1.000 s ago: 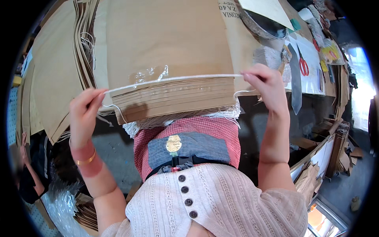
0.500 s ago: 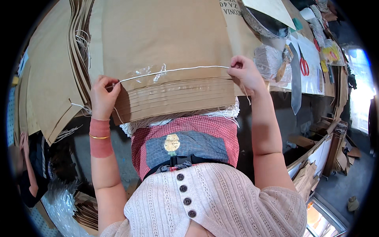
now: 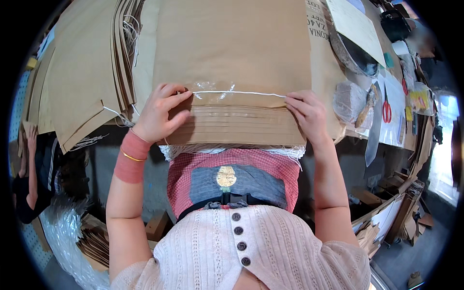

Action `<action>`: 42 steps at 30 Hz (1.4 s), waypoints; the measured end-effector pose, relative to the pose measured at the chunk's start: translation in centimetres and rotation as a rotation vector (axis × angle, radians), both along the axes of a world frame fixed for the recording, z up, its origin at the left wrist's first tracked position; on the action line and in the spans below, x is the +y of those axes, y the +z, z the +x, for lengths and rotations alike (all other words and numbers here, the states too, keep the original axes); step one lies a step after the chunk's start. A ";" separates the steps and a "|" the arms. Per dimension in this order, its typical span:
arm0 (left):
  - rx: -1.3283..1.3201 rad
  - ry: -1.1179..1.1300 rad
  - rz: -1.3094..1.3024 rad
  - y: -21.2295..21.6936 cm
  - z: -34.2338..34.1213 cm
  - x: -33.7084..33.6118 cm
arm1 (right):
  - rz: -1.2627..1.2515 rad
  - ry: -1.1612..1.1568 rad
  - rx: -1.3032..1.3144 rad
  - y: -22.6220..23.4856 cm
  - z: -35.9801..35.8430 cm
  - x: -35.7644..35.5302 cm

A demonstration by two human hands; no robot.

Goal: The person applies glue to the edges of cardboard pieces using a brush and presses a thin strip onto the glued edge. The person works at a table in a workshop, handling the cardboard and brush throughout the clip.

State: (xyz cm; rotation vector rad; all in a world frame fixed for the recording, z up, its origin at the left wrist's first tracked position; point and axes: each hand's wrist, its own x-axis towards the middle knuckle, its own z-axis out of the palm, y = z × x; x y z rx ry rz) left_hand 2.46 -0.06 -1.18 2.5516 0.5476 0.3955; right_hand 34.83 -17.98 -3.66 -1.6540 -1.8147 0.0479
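Note:
A white cord (image 3: 237,92) runs nearly straight across the top brown paper bag (image 3: 232,53), just above a clear glossy strip. My left hand (image 3: 162,111) rests at the cord's left end, fingertips on it against the paper and thumb spread apart. At the other end, my right hand (image 3: 310,115) has its fingers closed on the cord. Below the cord, several staggered folded edges (image 3: 241,125) of stacked brown paper show, with white cord strands (image 3: 227,149) hanging beneath. The cord beyond my left fingertips is mostly hidden by the hand.
Another stack of brown paper bags with white cords (image 3: 87,72) lies at left. To the right are a wrapped block (image 3: 349,102), a brush (image 3: 366,108), a long blade (image 3: 373,140), red-handled scissors (image 3: 386,111) and a dark bowl (image 3: 355,53). Another person's hand (image 3: 31,137) shows far left.
Both hands have come down with the cord onto the paper. My left thumb has spread away from the fingers. The whole view has shifted, so the table appears farther right.

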 end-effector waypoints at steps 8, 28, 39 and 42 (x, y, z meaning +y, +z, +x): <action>0.027 0.387 -0.237 -1.2 0.7 2.6 | -0.367 -0.463 0.474 1.3 -1.1 3.2; 0.296 0.356 0.259 -2.8 0.4 -1.7 | -0.304 -0.705 -0.198 -2.5 -2.4 -0.8; -0.246 0.844 -0.330 -0.6 -1.3 -0.9 | -0.100 -0.672 1.288 3.9 -1.1 -2.3; -0.348 0.759 -1.073 -1.8 -2.8 -1.4 | -0.304 -0.355 1.324 6.1 -0.4 -3.5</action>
